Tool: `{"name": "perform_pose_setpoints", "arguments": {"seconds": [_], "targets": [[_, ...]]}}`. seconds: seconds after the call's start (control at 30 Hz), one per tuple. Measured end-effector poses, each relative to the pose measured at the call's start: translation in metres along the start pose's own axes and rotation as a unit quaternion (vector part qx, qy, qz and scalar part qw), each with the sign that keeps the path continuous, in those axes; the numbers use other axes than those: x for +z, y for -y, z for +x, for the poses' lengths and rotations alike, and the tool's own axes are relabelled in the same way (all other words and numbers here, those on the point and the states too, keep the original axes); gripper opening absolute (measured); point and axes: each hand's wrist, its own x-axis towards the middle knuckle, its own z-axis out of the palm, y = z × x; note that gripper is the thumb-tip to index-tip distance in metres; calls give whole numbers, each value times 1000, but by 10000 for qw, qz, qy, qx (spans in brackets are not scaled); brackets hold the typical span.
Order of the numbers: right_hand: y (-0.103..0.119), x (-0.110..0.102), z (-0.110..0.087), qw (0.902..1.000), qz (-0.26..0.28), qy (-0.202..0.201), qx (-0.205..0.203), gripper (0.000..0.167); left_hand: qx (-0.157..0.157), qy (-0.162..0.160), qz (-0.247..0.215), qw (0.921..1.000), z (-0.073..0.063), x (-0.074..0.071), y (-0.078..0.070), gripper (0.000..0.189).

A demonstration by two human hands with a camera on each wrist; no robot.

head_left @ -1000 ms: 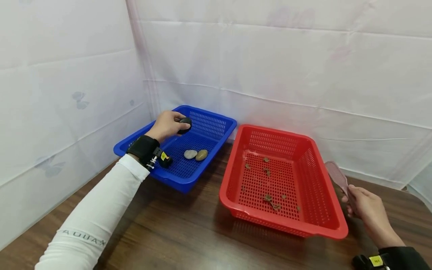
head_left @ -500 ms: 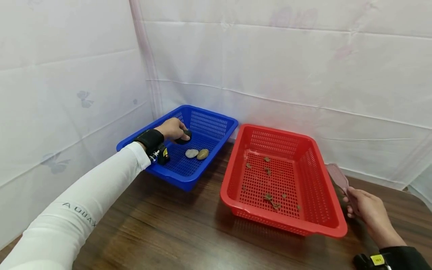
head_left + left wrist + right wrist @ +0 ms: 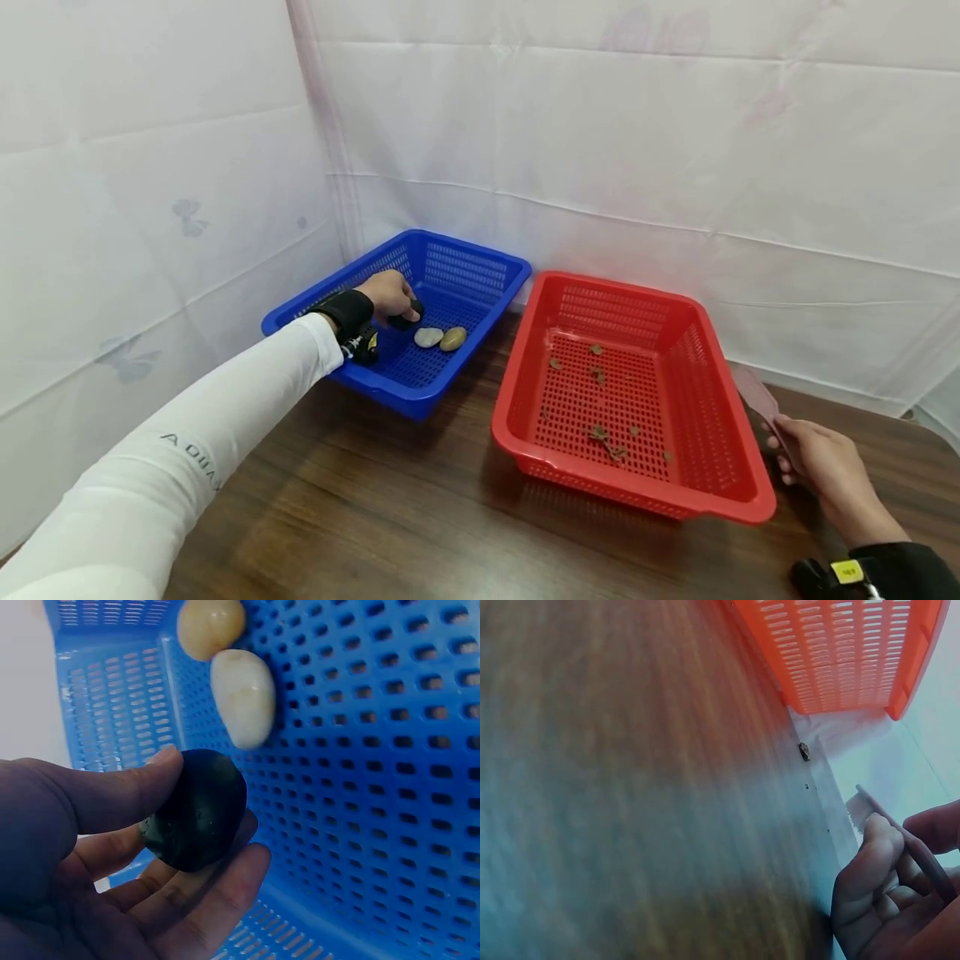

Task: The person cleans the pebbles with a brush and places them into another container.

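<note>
My left hand (image 3: 388, 297) is down inside the blue basket (image 3: 480, 287), pinching a smooth black stone (image 3: 199, 814) between thumb and fingers. In the left wrist view the stone is close over the holed basket floor. Beside it lie a white stone (image 3: 428, 337) and a tan stone (image 3: 453, 338), near each other on that floor. On the far right, my right hand (image 3: 825, 467) grips the handle of a pink brush (image 3: 756, 393); the right wrist view shows bristles along its head. The brush is beside the red basket's right side.
The red basket (image 3: 633, 504) stands on the dark wooden table (image 3: 375, 517), with several small brown-green scraps (image 3: 600, 433) scattered over its floor. A white cloth (image 3: 615, 125) hangs behind and to the left. A small dark bit (image 3: 804, 751) lies by the table edge.
My left hand has lowered the black stone from above the blue basket down toward its floor, near the other stones. The right hand and brush have stayed almost in place.
</note>
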Motion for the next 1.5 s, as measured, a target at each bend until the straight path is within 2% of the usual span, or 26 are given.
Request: {"name": "perform_pose_setpoints", "arguments": {"seconds": [0.23,0.53,0.93,1.17,1.27,1.43,1.5], "targets": [[-2,3,0,10000,53,51,-17,38,-72,142,322,9994,6,2,7,32],[-2,5,-3,9997,211,104,-1,40,-171,180,578,9980,0,0,4,32],[0,4,-5,9998,168,64,121,41,-193,156,448,9987,4,2,8,32],[-1,5,-4,9999,115,38,93,41,-149,123,557,9983,7,2,13,14],[-1,5,-4,9998,140,66,90,39,-175,125,561,9982,5,0,12,15],[-5,4,-2,9999,49,85,-61,37,-197,179,480,9985,5,0,12,19],[-6,4,-1,9999,-13,57,-143,37,-196,162,485,9985,5,0,12,15]]}}
